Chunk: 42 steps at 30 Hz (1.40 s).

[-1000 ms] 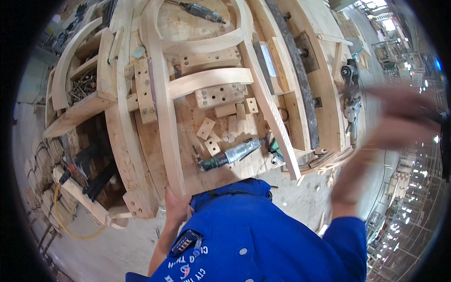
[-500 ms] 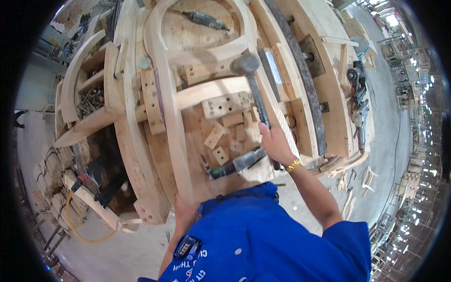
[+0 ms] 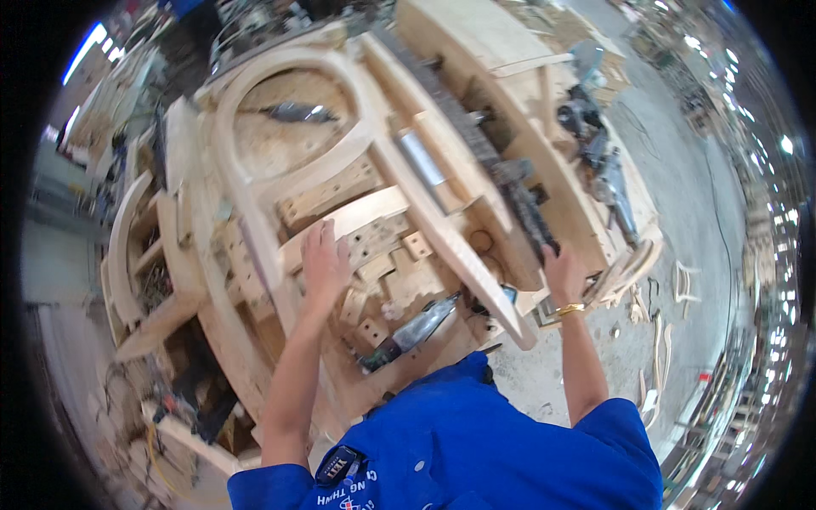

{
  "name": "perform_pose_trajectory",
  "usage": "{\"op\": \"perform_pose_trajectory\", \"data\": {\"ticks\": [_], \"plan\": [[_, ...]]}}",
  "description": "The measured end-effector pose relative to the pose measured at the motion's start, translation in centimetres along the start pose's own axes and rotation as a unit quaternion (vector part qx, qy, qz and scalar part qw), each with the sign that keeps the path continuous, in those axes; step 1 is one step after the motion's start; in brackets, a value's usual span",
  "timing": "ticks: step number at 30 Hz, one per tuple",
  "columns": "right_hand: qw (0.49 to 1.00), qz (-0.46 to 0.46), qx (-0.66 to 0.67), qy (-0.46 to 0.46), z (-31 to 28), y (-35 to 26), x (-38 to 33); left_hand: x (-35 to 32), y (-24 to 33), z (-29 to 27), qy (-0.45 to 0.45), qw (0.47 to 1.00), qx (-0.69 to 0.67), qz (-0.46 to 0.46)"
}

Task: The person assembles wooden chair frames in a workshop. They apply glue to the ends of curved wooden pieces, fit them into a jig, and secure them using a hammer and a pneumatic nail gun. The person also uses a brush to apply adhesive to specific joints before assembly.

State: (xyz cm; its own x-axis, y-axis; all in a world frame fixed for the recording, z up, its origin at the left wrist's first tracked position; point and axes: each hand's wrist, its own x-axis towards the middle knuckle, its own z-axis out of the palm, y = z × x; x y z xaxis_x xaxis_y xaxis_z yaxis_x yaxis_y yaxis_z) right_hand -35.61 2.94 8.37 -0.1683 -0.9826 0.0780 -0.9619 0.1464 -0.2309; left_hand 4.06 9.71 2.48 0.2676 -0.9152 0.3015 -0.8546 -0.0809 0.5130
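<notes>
A pale wooden chair-back frame (image 3: 246, 170) with a curved arch lies flat on the workbench. My left hand (image 3: 324, 259) lies over its lower cross rail (image 3: 378, 211), fingers wrapped over the rail's edge. My right hand (image 3: 563, 274) is off to the right of the frame, closed around the dark handle of a hammer (image 3: 525, 208), which is blurred and points away from me across the bench's slats. Small drilled wooden blocks (image 3: 382, 255) lie between my hands.
A grey power tool (image 3: 414, 327) lies near the bench's front edge, and another (image 3: 293, 111) lies inside the arch. More power tools (image 3: 599, 161) are piled at the right. Curved wooden parts (image 3: 127, 246) are stacked on the left. Offcuts litter the concrete floor (image 3: 680, 255).
My right hand has carried the hammer from the cross rail out to the right side of the bench. My left hand has come up from the near edge onto the cross rail.
</notes>
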Motion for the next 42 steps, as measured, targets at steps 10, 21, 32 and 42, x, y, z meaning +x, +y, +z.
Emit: {"op": "perform_pose_trajectory", "data": {"ticks": [10, 21, 32, 42], "plan": [[0.954, -0.101, 0.035, 0.28, 1.0, 4.9, 11.9, 4.4, -2.9, 5.5, 0.045, 0.98, 0.173, 0.084], [0.966, -0.215, -0.073, 0.121, -1.0, 2.6, 15.8, 2.2, -2.0, 5.8, 0.028, 0.991, 0.082, -0.1], [0.959, -0.278, 0.038, 0.05, -2.5, 3.7, 11.7, 0.0, -3.5, 0.5, 0.053, 0.996, 0.056, -0.037], [0.918, -0.272, -0.079, 0.278, -4.0, 12.9, 0.8, -13.4, -10.6, -30.9, -0.245, 0.797, 0.456, -0.311]]}}
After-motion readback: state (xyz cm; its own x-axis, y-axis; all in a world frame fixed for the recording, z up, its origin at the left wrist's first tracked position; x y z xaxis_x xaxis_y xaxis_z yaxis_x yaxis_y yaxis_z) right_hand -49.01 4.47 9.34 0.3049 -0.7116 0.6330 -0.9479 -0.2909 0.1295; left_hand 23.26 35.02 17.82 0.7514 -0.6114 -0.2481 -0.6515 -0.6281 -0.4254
